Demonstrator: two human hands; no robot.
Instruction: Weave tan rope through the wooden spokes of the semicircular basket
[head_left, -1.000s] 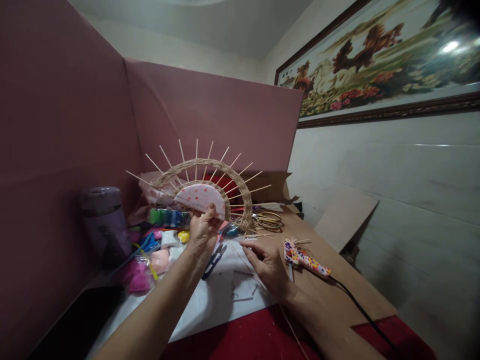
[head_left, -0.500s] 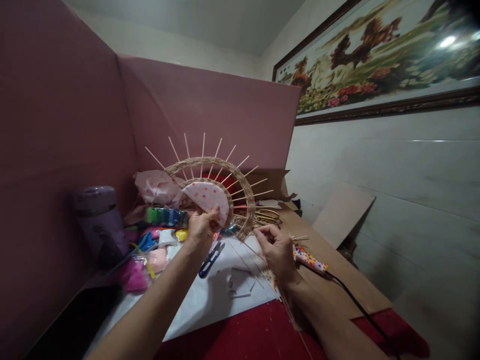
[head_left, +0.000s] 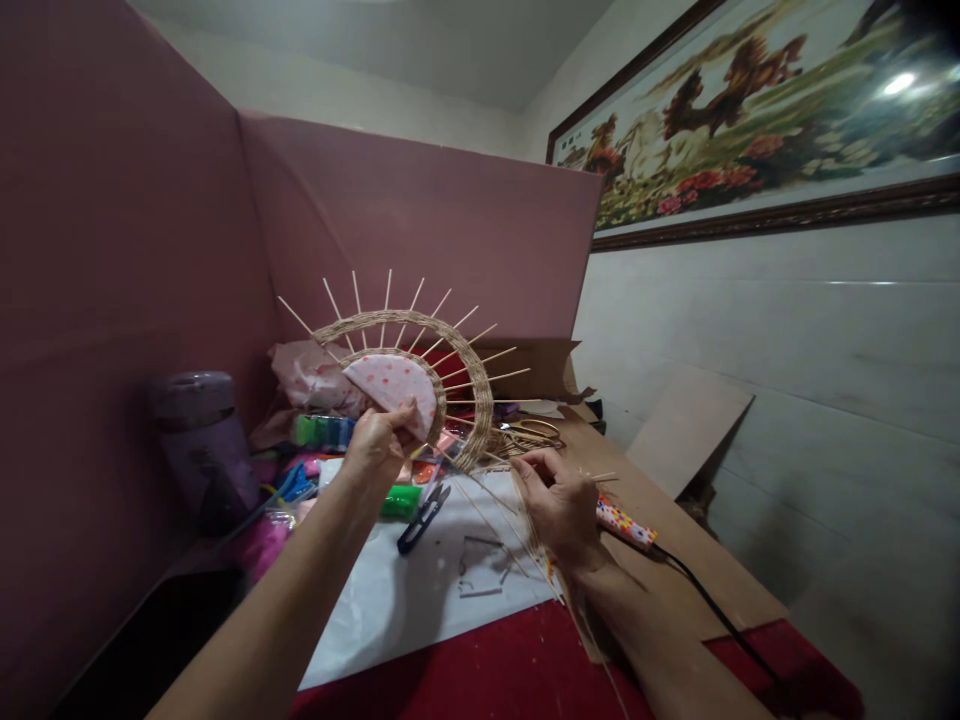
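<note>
My left hand (head_left: 379, 445) is closed on a half-round woven fan (head_left: 482, 390), thumb on its pale, orange-dotted centre. Thin wooden sticks radiate outward through two woven bands. At the fan's lower right, my right hand (head_left: 559, 500) pinches with thumb and forefinger a thin straw-coloured strand (head_left: 496, 458). Other loose strands (head_left: 487, 510) hang from the fan's lower edge over the white sheet below. Between my arms, dark-handled snips (head_left: 424, 525) lie on that sheet.
A purple bottle (head_left: 202, 450) stands at the left beside colourful packets (head_left: 324, 432). Right of my right hand lies a flower-patterned handle (head_left: 626, 522) with a black cord. Pink panels (head_left: 420, 220) rise behind. Red cloth (head_left: 480, 660) covers the front edge.
My left hand has shifted the fan slightly left, widening the gap to my right hand. A green packet now shows beside the snips. My right hand has barely moved.
</note>
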